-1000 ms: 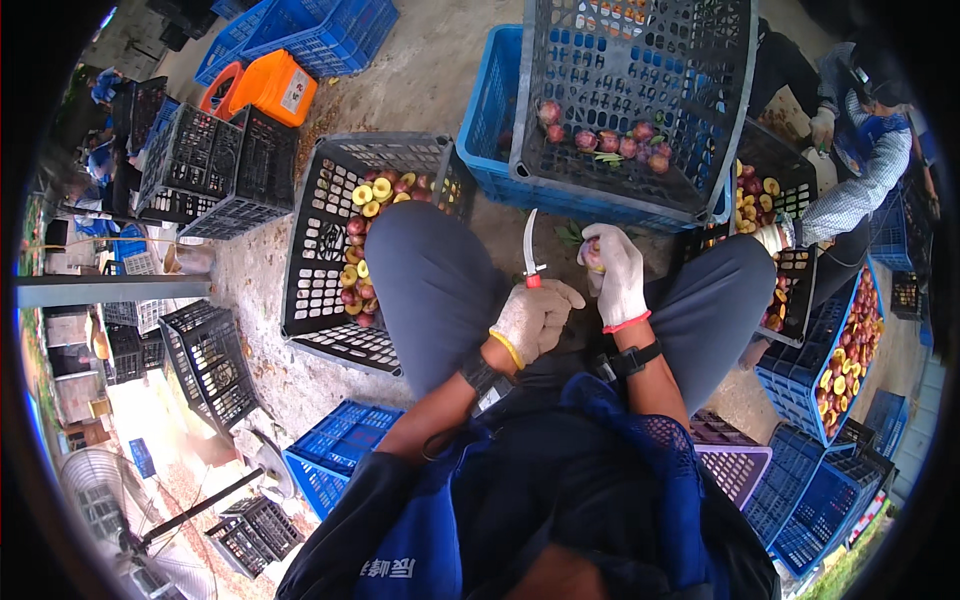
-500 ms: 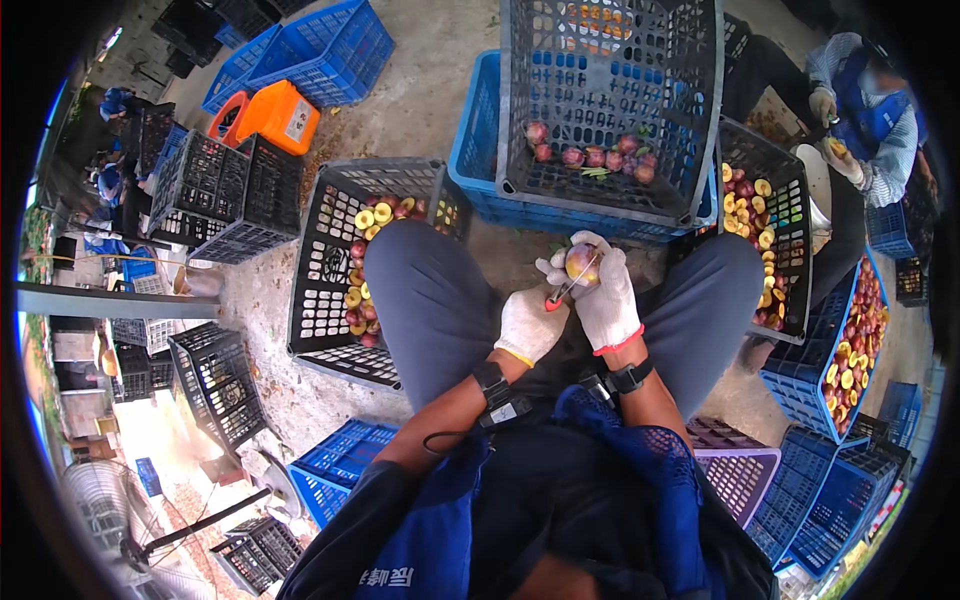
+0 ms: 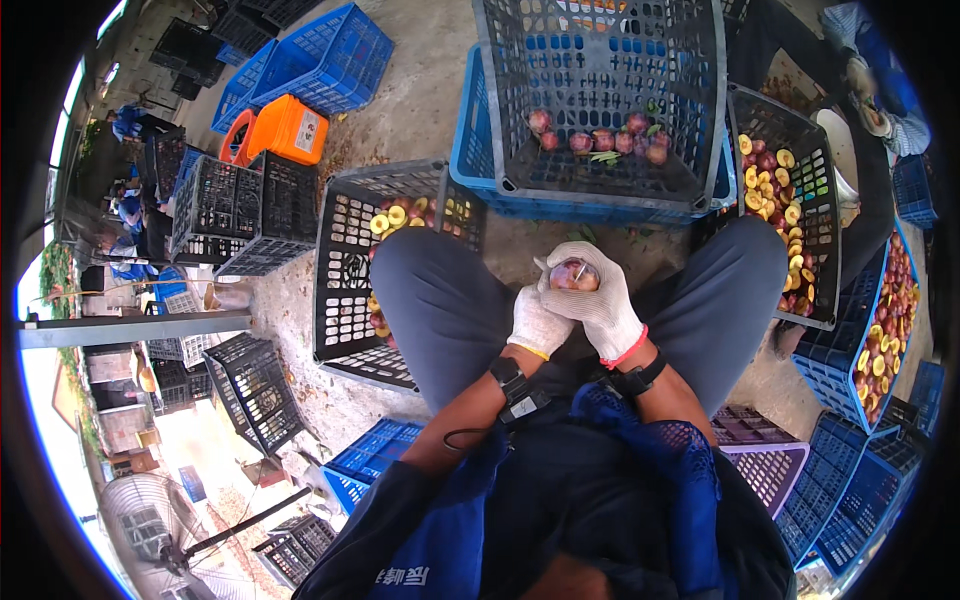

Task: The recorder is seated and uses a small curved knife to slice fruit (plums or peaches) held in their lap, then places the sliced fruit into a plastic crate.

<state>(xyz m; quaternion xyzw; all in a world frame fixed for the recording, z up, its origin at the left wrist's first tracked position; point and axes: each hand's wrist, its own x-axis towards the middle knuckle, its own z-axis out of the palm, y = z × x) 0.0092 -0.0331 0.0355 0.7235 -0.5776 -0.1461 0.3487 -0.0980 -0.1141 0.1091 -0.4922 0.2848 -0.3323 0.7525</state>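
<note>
In front of my lap, my two white-gloved hands press together around one reddish plum (image 3: pixel 575 276). My right hand (image 3: pixel 610 308) wraps its fingers round the fruit. Closed and tucked against it is my left hand (image 3: pixel 538 322), which gripped a small red-handled knife a moment earlier; its fingers now hide the handle. A thin pale line over the plum may be the blade. Ahead, a tilted black crate (image 3: pixel 510 120) holds several whole plums (image 3: pixel 602 140) and some leaves, resting on a blue crate (image 3: pixel 472 150).
Black crates with cut, yellow-fleshed plums stand beside my left knee (image 3: pixel 345 260) and right knee (image 3: pixel 822 235). A blue crate of plums (image 3: pixel 826 372) is farther right. An orange container (image 3: pixel 288 128) stands far left, a fan (image 3: pixel 140 515) lower left. A co-worker's gloved hand (image 3: pixel 876 122) shows upper right.
My hands have closed together over the plum, which has turned and is more covered. The knife's red handle has gone out of sight. The whole view has shifted slightly.
</note>
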